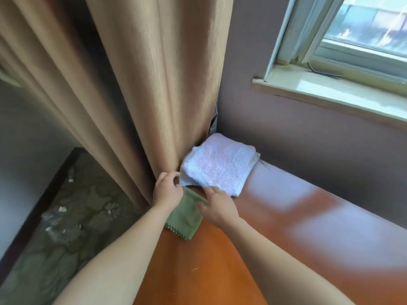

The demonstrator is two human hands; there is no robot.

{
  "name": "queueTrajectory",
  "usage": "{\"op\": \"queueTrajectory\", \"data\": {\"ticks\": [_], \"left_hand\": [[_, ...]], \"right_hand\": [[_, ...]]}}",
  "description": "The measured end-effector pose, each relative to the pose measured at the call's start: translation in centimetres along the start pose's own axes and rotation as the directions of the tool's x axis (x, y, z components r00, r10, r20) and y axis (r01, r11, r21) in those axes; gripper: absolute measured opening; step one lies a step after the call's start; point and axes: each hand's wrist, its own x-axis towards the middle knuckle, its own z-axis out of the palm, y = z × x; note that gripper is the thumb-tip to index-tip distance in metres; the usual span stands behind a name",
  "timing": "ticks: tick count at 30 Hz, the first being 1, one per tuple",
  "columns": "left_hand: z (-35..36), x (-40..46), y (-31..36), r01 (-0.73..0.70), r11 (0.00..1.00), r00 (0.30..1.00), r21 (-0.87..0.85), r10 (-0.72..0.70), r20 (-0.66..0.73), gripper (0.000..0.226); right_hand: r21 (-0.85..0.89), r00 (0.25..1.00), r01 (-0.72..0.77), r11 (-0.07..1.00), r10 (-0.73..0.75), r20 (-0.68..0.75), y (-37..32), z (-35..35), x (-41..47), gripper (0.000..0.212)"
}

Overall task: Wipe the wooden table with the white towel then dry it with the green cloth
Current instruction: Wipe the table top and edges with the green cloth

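The white towel [217, 165] lies folded into a thick, fluffy rectangle at the far corner of the desk [286, 227], pressed against the wall and touching the curtain on its left side. Its nearest edge overlaps the far end of the green cloth [184, 217], a thinner olive piece with a zigzag-cut hem, which lies at the desk's left edge just in front of the towel.

The left hand [166, 189] rests on the far left part of the green cloth beside the curtain, its fingers [174, 175] curled narrow by the towel's corner; whether they grip anything cannot be told. The right hand [219, 208] lies flat with fingers spread, pressing on the cloth's right edge and touching the towel's near edge.

The desk is glossy orange-brown wood with pale window glare across it. A tan ribbed curtain [132, 84] hangs down to the left. The wall [308, 139] is dull mauve, with a pale windowsill [330, 91] and a window [363, 25] at upper right. A dark patterned floor [66, 227] shows lower left.
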Motion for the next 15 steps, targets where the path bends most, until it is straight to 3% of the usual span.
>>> {"op": "queueTrajectory", "data": {"ticks": [4, 8, 10, 13, 15], "left_hand": [[-1.9, -3.0, -4.3, -0.076, 0.993, 0.995, 0.089, 0.070, 0.064, 0.029], [-3.7, -4.6, -9.1, 0.087, 0.995, 0.996, 0.056, -0.088, 0.016, 0.029], [-4.7, -5.0, -12.4, 0.208, 0.975, 0.972, 0.080, -0.215, 0.097, 0.035], [-6.1, -4.7, -17.0, 0.300, 0.939, 0.886, 0.170, -0.340, 0.315, 0.044], [-6.5, -5.1, -19.3, 0.391, 0.914, 0.812, 0.106, -0.397, 0.428, 0.048]], "right_hand": [[-0.042, 0.991, 0.115, 0.992, -0.118, -0.056, -2.2, 3.3, -2.2, 0.051], [-0.086, 0.984, 0.132, 0.987, -0.141, -0.107, -4.0, 6.6, -2.2, 0.047], [-0.108, 0.989, 0.099, 0.989, -0.109, -0.096, -4.7, 8.0, -1.0, 0.054], [-0.077, 0.994, -0.065, 0.995, 0.058, -0.091, -5.1, 10.1, 1.6, 0.064], [-0.107, 0.985, -0.131, 0.986, 0.117, -0.126, -5.3, 12.3, 1.7, 0.065]]}}
